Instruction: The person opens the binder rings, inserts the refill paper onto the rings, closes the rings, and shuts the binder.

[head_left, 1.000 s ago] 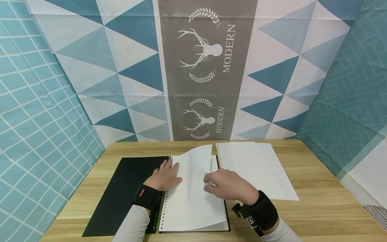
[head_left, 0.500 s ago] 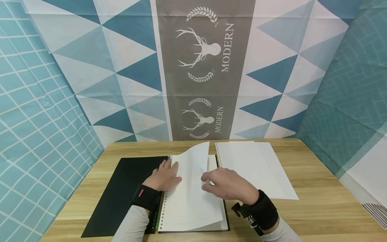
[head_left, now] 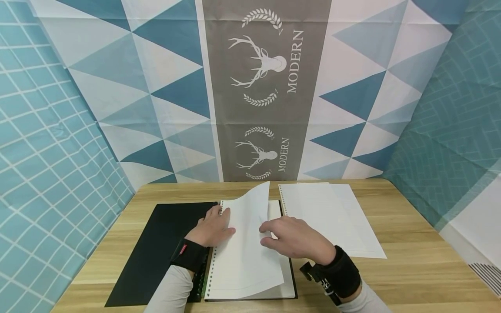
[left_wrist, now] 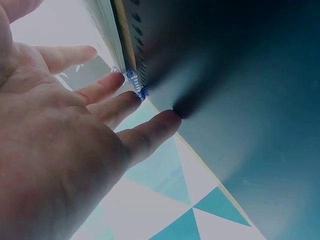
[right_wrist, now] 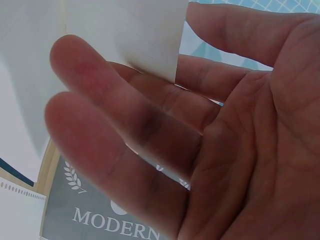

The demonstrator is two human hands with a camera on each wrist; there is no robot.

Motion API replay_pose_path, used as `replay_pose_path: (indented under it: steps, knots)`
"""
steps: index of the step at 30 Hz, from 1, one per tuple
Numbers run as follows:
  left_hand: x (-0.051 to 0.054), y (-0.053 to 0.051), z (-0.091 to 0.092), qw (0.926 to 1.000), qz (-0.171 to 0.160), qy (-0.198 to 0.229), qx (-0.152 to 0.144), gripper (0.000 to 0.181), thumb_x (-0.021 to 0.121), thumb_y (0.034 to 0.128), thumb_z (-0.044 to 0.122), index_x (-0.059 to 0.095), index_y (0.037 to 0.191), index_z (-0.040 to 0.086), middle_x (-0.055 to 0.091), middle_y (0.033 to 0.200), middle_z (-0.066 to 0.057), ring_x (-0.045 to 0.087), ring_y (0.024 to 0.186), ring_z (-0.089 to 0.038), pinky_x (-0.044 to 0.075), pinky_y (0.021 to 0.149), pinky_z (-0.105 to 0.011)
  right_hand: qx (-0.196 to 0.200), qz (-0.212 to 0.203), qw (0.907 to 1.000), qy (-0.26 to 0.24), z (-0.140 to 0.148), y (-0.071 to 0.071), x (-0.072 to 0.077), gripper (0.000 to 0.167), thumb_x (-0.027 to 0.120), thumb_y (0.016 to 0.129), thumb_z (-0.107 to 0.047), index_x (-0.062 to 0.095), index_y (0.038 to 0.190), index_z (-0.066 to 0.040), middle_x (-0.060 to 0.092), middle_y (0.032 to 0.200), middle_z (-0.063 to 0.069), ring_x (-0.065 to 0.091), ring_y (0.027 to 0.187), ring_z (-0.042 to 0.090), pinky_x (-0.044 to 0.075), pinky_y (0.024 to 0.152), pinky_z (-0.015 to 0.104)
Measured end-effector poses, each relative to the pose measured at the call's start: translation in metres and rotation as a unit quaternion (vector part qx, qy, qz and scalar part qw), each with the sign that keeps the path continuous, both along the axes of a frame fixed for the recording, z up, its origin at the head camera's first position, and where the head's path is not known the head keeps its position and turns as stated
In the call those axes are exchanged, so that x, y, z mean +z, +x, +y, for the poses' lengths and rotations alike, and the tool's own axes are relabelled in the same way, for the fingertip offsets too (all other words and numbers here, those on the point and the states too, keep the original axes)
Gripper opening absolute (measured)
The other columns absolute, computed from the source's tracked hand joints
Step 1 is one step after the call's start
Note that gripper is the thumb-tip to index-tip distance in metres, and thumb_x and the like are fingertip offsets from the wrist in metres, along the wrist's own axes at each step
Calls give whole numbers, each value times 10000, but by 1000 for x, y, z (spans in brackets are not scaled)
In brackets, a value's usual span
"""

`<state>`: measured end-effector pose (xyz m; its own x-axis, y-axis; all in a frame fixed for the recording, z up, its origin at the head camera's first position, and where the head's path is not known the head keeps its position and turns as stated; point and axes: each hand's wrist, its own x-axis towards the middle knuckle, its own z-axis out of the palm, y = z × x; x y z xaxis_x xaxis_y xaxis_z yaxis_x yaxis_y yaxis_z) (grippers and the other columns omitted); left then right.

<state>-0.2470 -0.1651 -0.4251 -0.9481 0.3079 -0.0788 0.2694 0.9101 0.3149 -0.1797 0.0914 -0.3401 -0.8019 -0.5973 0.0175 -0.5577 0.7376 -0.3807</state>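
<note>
An open spiral notebook lies on the table, its black cover folded out to the left. My left hand rests spread over the notebook's punched left margin, beside the coil binding; in the left wrist view its fingers are extended, some tips near the coil and one by the dark cover. My right hand holds the free right edge of the top page between thumb and fingers. That page curves upward, showing the sheets beneath along its right side. Part of the grip is hidden behind the page.
Loose white punched sheets lie overlapping to the right of the notebook. The wooden table meets a patterned backdrop at the back. Blue-tiled covering stands at the left, teal covering at the right.
My right hand has shifted slightly left, carrying the page's edge with it. The page's top corner stands higher, and more of the sheet beneath shows. My left hand stays in place.
</note>
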Motion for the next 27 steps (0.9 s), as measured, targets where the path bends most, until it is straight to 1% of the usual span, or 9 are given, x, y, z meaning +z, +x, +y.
replay_pose_path:
  steps: [4,8,11,13,16,18,20,24,27]
  knots:
    - [-1,-1,0,10000,67,31,34,672,588,1031,383,364,1557,29,266,1623,-266,256,1521,-425,339,1145,-650,9,-8,10000,-6,0,0,0,237,663,965,-221,751,1151,-102,770,1091,4,704,936,179,538,713,299]
    - [-1,-1,0,9999,95,-35,63,704,581,1030,400,349,1560,-1,250,1642,-269,229,1540,-443,308,1170,-660,25,5,10000,-14,0,-1,0,249,666,970,-226,740,1171,-99,770,1109,14,707,941,166,552,739,308]
    - [-1,-1,-1,9998,121,-131,64,734,578,1028,416,330,1564,-21,237,1657,-263,211,1550,-449,283,1187,-664,3,45,10000,-10,1,-1,-1,261,663,973,-230,729,1187,-97,770,1100,18,700,915,144,546,729,301]
    - [-2,-1,-2,9997,143,-174,55,752,577,1027,426,316,1569,-25,236,1663,-254,208,1553,-443,278,1193,-660,-37,97,9999,-5,2,-1,-1,259,660,973,-231,724,1183,-95,769,1030,8,673,843,112,525,687,281]
    - [-3,0,-3,9996,177,-224,59,765,574,1026,432,302,1575,-25,233,1670,-241,204,1559,-431,275,1199,-651,-111,159,9998,0,3,-2,-2,249,649,975,-229,720,1168,-88,724,848,-32,605,699,70,474,607,252]
    - [-3,0,-3,9995,212,-235,52,766,573,1027,431,300,1574,-31,235,1671,-237,205,1559,-428,278,1199,-647,-163,90,9998,-11,3,-1,-3,252,642,978,-228,717,1169,-82,663,716,-53,555,596,50,438,562,242]
    - [-3,1,-3,9995,239,-198,46,762,573,1029,423,302,1571,-38,239,1668,-241,208,1558,-428,284,1201,-636,-198,23,9998,15,3,-1,-3,254,641,981,-235,720,1172,-87,636,671,-61,531,537,47,420,536,244]
    - [-4,3,-3,9994,349,-79,23,736,578,1033,392,320,1557,-56,260,1646,-270,235,1545,-434,313,1196,-604,-216,50,9997,126,3,0,-3,233,660,975,-254,737,1146,-116,712,760,-31,532,562,56,423,541,251]
    - [-5,3,-4,9988,477,-73,29,708,588,1033,366,344,1544,-59,285,1617,-289,273,1521,-439,348,1175,-592,-207,188,9994,207,2,0,-4,210,671,967,-260,744,1119,-135,737,845,-33,524,628,53,435,569,253]
